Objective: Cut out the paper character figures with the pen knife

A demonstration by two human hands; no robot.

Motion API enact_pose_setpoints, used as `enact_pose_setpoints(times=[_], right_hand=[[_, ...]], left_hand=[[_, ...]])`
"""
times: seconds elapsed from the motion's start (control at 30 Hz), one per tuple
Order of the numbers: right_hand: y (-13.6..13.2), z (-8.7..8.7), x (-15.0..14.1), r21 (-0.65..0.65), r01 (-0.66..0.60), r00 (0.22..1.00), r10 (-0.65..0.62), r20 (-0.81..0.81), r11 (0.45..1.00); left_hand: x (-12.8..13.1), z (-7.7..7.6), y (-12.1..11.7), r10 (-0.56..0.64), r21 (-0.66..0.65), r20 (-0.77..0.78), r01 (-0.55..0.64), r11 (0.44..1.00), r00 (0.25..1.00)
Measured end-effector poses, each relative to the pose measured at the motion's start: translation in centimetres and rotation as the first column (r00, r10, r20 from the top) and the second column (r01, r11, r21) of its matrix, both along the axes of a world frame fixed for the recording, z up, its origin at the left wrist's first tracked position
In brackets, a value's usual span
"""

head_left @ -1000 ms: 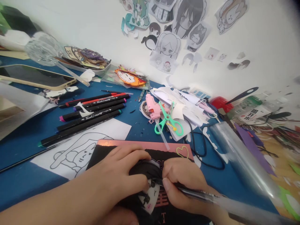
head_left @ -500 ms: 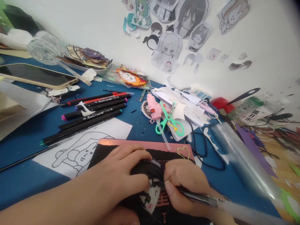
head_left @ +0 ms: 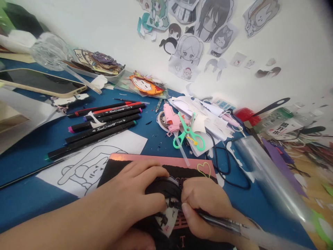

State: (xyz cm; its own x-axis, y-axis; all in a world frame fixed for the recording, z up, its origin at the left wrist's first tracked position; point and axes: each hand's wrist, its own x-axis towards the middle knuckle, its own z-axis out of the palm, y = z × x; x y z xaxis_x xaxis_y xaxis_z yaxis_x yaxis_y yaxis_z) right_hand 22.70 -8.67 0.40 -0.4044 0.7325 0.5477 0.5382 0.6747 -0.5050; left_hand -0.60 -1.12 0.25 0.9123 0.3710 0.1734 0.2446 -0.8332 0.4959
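On a black and pink box or book [head_left: 179, 160] lies a figure cutout with black hair and a pale face [head_left: 169, 217]. My left hand [head_left: 135, 194] presses the cutout down, fingers curved over the black hair and thumb beside the face. Its lower edge is hidden by my left hand. A slim pen with a clear barrel [head_left: 221, 222] is pinched in my right hand [head_left: 205, 199]. The dark tip end of the pen meets the right side of the cutout's face; the exact tip is covered by my fingers.
Several markers [head_left: 104, 128] and a line drawing on paper [head_left: 85, 170] lie to the left. Ahead are a pink glue gun [head_left: 171, 118], green scissors [head_left: 188, 135] and paper scraps. A clear plastic roll [head_left: 270, 180] lies right; a phone [head_left: 39, 81] sits far left.
Both hands stay nearly in place. My right hand and the pen have shifted very slightly against the cutout's face; the whole view has moved a touch.
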Motion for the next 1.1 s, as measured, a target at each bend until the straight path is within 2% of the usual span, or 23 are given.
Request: enact_pose_setpoints(times=[0.13,0.23,0.33,0.4,0.53,0.73,0.9,1.1], right_hand=[[0.2,0.2,0.0,0.003,-0.004,1.000,0.004,-0.002,1.000],[0.3,0.5,-0.1,0.003,0.002,1.000,-0.002,0.013,1.000],[0.4,0.7,-0.3,-0.005,-0.004,1.000,0.004,0.009,1.000],[0.4,0.6,-0.3,-0.009,-0.008,1.000,0.008,0.004,1.000],[0.4,0.3,-0.3,0.010,-0.030,0.999,0.030,-0.025,1.000],[0.1,0.1,0.0,0.020,-0.022,1.000,0.022,0.009,1.000],[0.0,0.0,0.0,0.004,-0.030,0.999,0.030,-0.014,1.000],[0.0,-0.2,0.0,0.053,-0.008,1.000,0.007,0.027,0.999]], left_hand=[[-0.1,-0.1,-0.1,0.006,-0.009,0.004,-0.006,1.000,1.000],[-0.1,0.0,0.3,-0.053,-0.021,-0.022,0.052,0.998,0.998],[-0.2,0.1,0.5,-0.053,-0.013,-0.033,0.053,0.999,0.998],[-0.2,0.1,0.5,-0.032,-0.003,-0.036,0.031,0.999,0.999],[-0.3,0.1,0.6,-0.080,-0.003,-0.053,0.080,0.997,0.995],[0.0,0.2,-0.2,0.011,0.012,-0.024,-0.010,1.000,1.000],[0.1,0.3,-0.4,0.014,0.025,-0.013,-0.014,1.000,1.000],[0.1,0.5,0.0,-0.002,0.017,-0.027,0.003,1.000,1.000]])
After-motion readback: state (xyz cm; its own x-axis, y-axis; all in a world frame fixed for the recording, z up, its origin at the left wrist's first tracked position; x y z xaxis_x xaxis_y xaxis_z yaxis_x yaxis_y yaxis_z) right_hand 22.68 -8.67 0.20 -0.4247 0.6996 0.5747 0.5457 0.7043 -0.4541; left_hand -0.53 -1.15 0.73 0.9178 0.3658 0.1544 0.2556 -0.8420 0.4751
